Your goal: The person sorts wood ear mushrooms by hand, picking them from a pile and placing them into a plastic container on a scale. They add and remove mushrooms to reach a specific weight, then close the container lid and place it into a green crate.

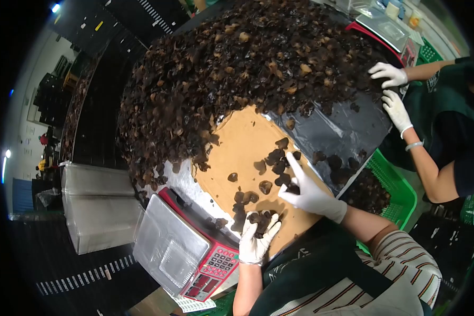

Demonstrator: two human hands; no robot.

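Note:
My left hand [260, 238], in a white glove, is closed palm-up around a small clump of dark wood ear mushrooms [259, 224]. To its right, my gloved right hand [312, 194] hovers over a tan board [226, 152]. Its index finger is stretched out and its thumb apart, beside a few loose dark mushroom pieces [278, 158]. More single pieces [265, 187] lie on the board between the hands. Beyond the board, a large heap of dark brown mushrooms [237, 58] covers most of the table.
A red scale [218, 263] with a clear plastic tray [168, 245] stands left of my left hand. Stacked clear containers [97, 208] are further left. A green basket [405, 197] holds mushrooms at right. A co-worker's gloved hands [397, 108] touch the heap's right edge, near another scale [387, 31].

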